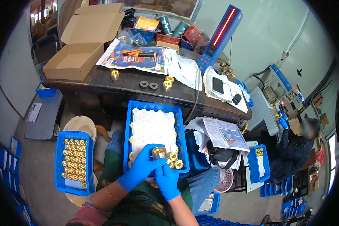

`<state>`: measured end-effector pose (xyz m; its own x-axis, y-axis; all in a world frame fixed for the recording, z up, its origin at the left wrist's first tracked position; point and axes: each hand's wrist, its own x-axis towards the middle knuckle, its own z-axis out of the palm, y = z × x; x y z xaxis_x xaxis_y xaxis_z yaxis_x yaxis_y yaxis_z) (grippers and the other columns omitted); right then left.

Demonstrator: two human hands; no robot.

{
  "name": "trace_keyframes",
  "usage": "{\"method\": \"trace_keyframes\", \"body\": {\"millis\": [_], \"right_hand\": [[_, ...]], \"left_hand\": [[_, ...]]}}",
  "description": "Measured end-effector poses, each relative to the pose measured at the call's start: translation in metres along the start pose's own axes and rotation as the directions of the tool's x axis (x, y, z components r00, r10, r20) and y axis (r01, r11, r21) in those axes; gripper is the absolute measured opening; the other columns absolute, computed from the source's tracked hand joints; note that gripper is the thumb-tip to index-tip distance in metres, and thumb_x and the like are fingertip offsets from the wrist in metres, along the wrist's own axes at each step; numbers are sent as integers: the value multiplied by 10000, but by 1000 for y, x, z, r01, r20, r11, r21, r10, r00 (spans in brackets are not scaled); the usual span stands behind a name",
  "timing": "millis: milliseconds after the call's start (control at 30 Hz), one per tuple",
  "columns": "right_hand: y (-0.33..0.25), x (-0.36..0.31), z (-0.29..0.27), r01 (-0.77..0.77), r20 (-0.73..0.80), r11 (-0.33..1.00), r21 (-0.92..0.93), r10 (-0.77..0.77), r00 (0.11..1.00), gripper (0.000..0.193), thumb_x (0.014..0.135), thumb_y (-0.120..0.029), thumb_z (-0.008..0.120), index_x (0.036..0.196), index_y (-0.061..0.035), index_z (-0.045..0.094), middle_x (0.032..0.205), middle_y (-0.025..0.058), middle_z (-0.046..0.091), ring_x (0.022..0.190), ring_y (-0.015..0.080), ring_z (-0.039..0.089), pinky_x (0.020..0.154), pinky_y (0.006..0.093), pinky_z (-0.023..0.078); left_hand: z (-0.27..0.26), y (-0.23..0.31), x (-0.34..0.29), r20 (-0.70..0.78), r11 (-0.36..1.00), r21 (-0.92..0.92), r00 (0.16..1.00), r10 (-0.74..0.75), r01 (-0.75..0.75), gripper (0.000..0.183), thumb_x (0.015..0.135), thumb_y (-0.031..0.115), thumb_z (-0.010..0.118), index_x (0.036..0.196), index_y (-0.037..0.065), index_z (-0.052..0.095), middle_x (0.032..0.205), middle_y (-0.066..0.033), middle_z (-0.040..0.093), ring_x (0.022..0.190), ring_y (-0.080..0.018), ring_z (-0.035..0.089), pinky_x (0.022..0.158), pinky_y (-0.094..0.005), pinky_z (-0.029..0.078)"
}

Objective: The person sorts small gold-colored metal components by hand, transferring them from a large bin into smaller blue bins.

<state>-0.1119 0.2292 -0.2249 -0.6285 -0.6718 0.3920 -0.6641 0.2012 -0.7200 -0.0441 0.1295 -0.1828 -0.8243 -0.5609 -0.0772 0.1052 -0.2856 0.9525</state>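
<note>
Over the near end of a long blue plastic bin [181,132], the blue-gloved left hand [141,168] grips, the blue-gloved right hand [167,182] bunches just below, its hold unclear, and there's the shiny gold-coloured metal cylinder [159,152], long axis running roughly up the view.

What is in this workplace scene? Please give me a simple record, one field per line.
Left hand: blue-gloved, closed around a shiny metal cylinder
Right hand: blue-gloved, close against the left hand; whether it touches the cylinder is unclear
Front crate: blue plastic, white sheet over most of it, gold-rimmed metal pieces along its edges
Left crate: blue, rows of similar pieces, on a round stool
Desk: open cardboard box, two dark rings
</note>
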Motion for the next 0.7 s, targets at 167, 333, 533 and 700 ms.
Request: {"method": "trace_keyframes", "body": {"millis": [167,333,533,700], "right_hand": [[-7,-6,4,-58,18,980,188,55,998,206,804,-212,568,710,-30,555,503,154,516,404,281,510,382,356,387],[-7,-10,5,-179,116,964,196,159,980,169,813,-204,556,790,-38,582,516,153,534,431,277,538,397,355,409],[-22,-15,19,-234,325,964,125,183,928,197,838,-207,508,808,-24,574,540,143,561,464,250,566,432,342,440],[-28,-9,23,129,463,984,-125,-57,884,254,840,-225,510,742,1,570,536,200,517,479,315,542,430,384,404]], "left_hand": [[-12,-14,4,189,986,-161,982,-12,43,630,746,-13,561,1304,11,270,1182,-167,457,1072,-242,477,916,-350,395],[-10,-3,-3,107,992,-22,986,125,-123,632,755,49,605,1294,-15,281,1256,-176,378,1130,-239,421,929,-343,387],[-30,-11,-20,-86,993,6,989,116,-116,640,713,-3,626,1270,8,309,1173,-146,437,1047,-205,468,878,-320,419],[-87,-2,-31,-384,931,338,883,271,-138,435,718,34,634,1109,25,444,988,-78,544,918,-153,534,805,-289,451]]}}
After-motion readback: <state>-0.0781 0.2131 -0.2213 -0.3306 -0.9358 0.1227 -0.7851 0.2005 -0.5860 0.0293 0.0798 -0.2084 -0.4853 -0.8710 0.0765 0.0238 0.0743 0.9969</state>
